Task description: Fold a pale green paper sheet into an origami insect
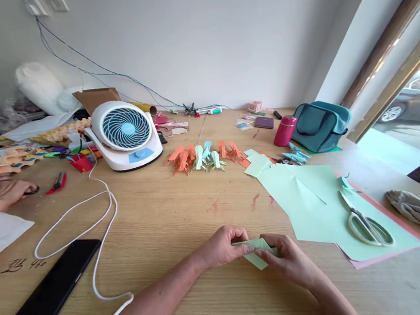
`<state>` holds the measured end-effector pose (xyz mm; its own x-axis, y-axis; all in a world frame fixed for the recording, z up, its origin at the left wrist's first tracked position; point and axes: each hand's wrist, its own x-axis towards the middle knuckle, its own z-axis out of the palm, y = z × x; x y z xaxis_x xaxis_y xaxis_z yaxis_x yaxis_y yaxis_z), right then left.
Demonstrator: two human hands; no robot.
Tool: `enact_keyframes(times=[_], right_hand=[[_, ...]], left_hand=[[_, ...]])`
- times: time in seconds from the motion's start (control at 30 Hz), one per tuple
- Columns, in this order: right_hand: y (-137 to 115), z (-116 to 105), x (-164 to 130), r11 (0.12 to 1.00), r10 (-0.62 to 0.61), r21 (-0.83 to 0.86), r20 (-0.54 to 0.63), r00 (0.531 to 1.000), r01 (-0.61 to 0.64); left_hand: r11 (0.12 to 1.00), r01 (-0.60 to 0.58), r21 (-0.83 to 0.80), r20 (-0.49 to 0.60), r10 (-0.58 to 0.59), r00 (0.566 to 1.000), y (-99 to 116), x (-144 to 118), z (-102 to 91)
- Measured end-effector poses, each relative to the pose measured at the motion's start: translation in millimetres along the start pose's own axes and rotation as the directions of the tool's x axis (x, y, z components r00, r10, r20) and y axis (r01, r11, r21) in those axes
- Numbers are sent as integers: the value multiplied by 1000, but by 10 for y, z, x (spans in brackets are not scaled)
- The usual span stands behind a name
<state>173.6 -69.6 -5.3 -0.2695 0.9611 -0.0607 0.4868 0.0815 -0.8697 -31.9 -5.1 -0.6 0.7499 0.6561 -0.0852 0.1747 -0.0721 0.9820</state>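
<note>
A small folded piece of pale green paper (256,260) is pinched between my two hands, low over the front of the wooden table. My left hand (224,246) grips its left edge, thumb on top and fingers curled behind. On the other side, my right hand (287,259) is closed on the paper, its thumb close to the left thumb. Part of the paper is hidden by the fingers. Beyond my hands stands a row of folded paper figures (206,157) in orange, pale green and light blue.
At right, scissors (368,226) lie on pale green sheets (310,206). Behind them are a pink bottle (285,131) and a teal bag (321,126). A white fan (124,133), a looping white cable (113,207) and a black phone-like slab (49,292) occupy the left, near another person's hand (8,193).
</note>
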Motion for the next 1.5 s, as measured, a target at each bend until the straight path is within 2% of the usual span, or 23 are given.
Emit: enact_keyframes(times=[0.17,0.3,0.5,0.6,0.7,0.8,0.93,1.13,1.27,1.37,1.5], right_hand=[[-20,-67,4,994,-35,98,-69,997,42],[-35,-116,21,974,-16,221,-116,993,42],[-50,-8,53,942,-18,330,-147,989,66],[-25,47,63,947,6,318,-132,991,36],[17,56,71,959,36,282,-181,983,17],[46,41,82,968,10,248,-239,971,51],[36,39,84,977,-16,201,-246,969,67],[-18,76,77,984,-26,163,-230,973,65],[-63,73,80,967,-10,247,-228,974,68],[-94,84,87,968,-24,239,-193,981,71],[-84,138,102,983,-78,154,-162,984,103]], left_hand=[[1000,-22,-22,-104,20,994,38,5,11],[995,-10,-95,-212,-10,977,32,22,4],[975,-43,-217,-315,-29,949,-26,30,86],[975,-34,-221,-295,-34,955,-24,24,135],[985,-23,-174,-247,-21,969,-4,25,152],[989,-13,-144,-193,-15,981,0,39,149],[991,1,-134,-198,-28,980,-30,50,142],[969,3,-246,-141,-39,989,-29,37,166],[940,9,-342,-219,-89,972,32,39,183],[898,-12,-440,-284,-126,951,46,44,180],[852,7,-523,-266,-170,949,2,44,189]])
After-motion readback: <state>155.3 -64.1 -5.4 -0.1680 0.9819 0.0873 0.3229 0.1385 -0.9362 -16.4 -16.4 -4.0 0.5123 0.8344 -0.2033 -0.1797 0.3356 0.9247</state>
